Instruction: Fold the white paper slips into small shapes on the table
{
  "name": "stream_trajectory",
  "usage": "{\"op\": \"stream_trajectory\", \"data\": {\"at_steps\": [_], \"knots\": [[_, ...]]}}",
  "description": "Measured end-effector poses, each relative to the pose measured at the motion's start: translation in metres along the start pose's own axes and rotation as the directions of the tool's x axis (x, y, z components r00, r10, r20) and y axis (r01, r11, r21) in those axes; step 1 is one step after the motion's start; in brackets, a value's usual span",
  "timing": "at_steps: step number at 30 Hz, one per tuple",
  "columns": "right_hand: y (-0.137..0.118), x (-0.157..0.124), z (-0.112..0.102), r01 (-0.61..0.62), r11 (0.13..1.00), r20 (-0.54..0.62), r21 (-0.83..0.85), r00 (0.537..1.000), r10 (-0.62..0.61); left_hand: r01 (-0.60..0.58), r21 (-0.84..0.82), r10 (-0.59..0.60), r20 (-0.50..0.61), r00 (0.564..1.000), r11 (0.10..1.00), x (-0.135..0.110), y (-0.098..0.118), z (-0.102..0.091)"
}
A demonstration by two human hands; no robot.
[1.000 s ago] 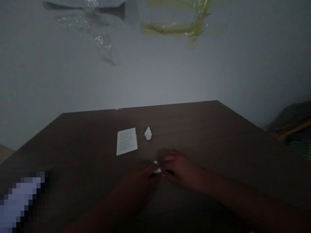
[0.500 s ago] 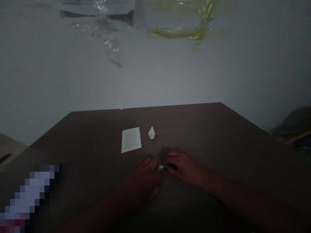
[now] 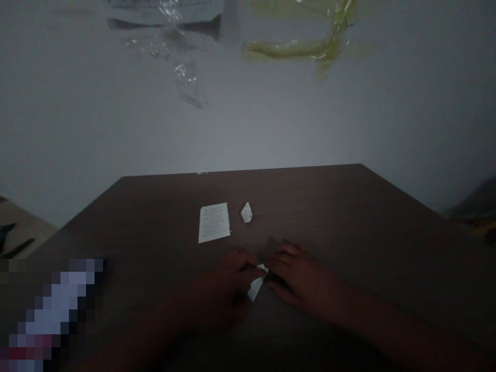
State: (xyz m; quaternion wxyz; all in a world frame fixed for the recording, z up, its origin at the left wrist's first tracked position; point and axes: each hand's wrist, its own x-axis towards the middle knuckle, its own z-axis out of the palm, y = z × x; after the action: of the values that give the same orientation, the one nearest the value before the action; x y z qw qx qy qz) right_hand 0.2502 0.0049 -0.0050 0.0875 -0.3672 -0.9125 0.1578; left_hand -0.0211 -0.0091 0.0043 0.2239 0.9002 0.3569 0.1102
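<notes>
A small folded piece of white paper lies on the table between my two hands, partly covered by fingers. My left hand grips it from the left, with a finger laid across its upper part. From the other side, the fingertips of my right hand touch the paper's top corner, pressing it down. Beyond my hands sits a small folded paper shape with pointed ends. To its left is a flat sheet of printed paper, covered with lines of text.
The brown wooden table stands against a pale wall. Clear tape and yellowish tape stick to the wall. A blurred-out, pixelated object lies at the near left.
More of the folded paper now shows, as my left hand has shifted its fingers and my right hand has come slightly nearer. The whole view has moved a little.
</notes>
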Motion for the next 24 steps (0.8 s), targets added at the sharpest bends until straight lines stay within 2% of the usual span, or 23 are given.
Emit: {"op": "stream_trajectory", "data": {"at_steps": [5, 9, 12, 17, 21, 24], "knots": [[0.01, 0.0, 0.009, 0.023, 1.0, -0.049, -0.002, 0.999, -0.023, 0.035, -0.08, -0.036, -0.01, 0.999, 0.996, 0.001, 0.0, -0.005], [0.014, 0.0, 0.012, 0.032, 0.998, -0.073, 0.054, 0.997, -0.028, -0.018, -0.075, 0.019, 0.017, 1.0, 0.997, 0.005, -0.007, -0.003], [0.015, -0.001, 0.008, 0.038, 0.995, -0.034, 0.092, 0.999, -0.034, -0.07, -0.036, 0.071, 0.031, 0.997, 0.997, 0.007, -0.015, 0.003], [0.019, -0.003, -0.003, 0.064, 0.989, 0.06, 0.131, 0.996, -0.072, -0.053, 0.033, 0.055, -0.06, 0.997, 0.998, 0.008, -0.016, 0.011], [0.022, -0.001, -0.003, 0.071, 0.988, 0.061, 0.138, 0.995, -0.08, -0.087, 0.065, 0.092, -0.073, 0.993, 0.994, 0.011, -0.012, 0.013], [0.023, 0.001, 0.0, 0.08, 0.987, 0.068, 0.136, 0.994, -0.09, -0.06, 0.075, 0.065, -0.076, 0.995, 0.995, 0.015, -0.013, 0.014]]}}
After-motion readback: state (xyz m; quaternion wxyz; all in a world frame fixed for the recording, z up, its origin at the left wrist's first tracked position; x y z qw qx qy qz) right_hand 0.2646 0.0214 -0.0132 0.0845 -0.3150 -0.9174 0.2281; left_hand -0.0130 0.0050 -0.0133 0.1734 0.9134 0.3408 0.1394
